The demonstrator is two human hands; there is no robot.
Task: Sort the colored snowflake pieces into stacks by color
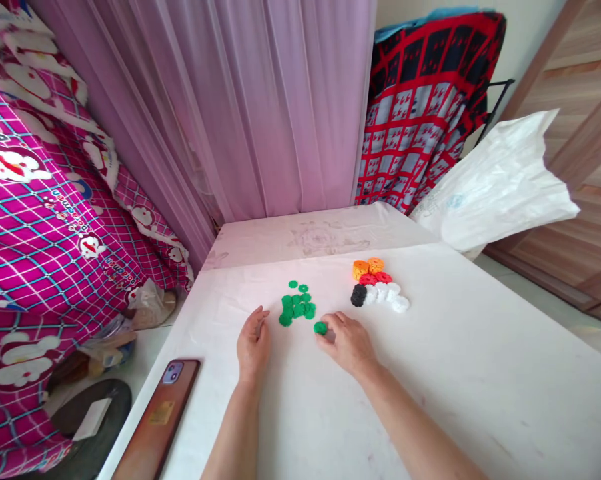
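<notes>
Largest is the purple curtain [280, 100] at the far side, hanging down to the far edge of the white-covered tabletop [430, 373]. For the handling in hand, this broad cloth seems best used by keeping the green pieces [297, 308] on the bare stretch between the two hands, apart from the other colours to the right. The pieces look thin and light, so a gentle pinch at the rim, without dragging the cloth, should serve best.

The phone [165, 420] lies back up along the near left edge, well apart from the work.

The right hand [350, 343] has its grip closed lightly, thumb and fingers together on the edges of a green disc [320, 327]; whether that is one piece or a small stack, I cannot tell. The left hand [254, 340] rests just left of the green pieces, its grip loosely parted, with nothing visible in it.

The green pieces overlap in a flat cluster. To the right, beyond the right hand, sit an overlapping row of white pieces [382, 291], orange stacks [361, 268], red pieces [367, 279] and a black stack [359, 295]. Smallest are two loose green rounds [293, 284], on the far side of the cluster.
</notes>
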